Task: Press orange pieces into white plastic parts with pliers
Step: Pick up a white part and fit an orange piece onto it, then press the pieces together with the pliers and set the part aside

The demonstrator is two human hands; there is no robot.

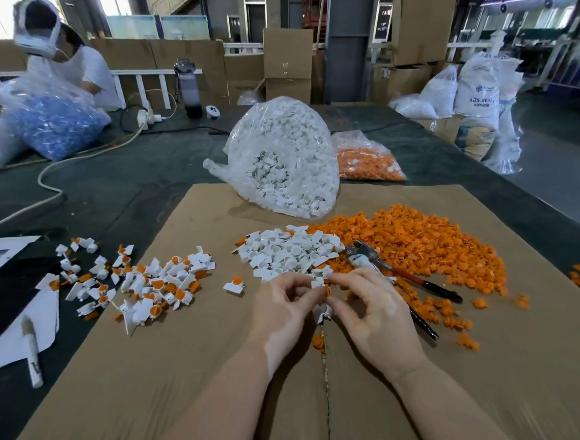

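At frame centre, the left hand (281, 309) and right hand (367, 312) each pinch a white part (317, 282) and orange piece (327, 290) together. Pliers (393, 271) lie right, against the orange pile (430, 241); bare cardboard (156, 384) spreads lower left.

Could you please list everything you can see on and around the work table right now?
cardboard sheet: one, brown, on table
white parts: loose pile, centre
orange pieces: large pile, right
assembled parts: scattered, white-orange, left
pliers: one, black-red handles, lying beside orange pile
bag of white parts: one, clear, behind
bag of orange pieces: one, clear, behind
left hand: pinching white part
right hand: pinching orange piece
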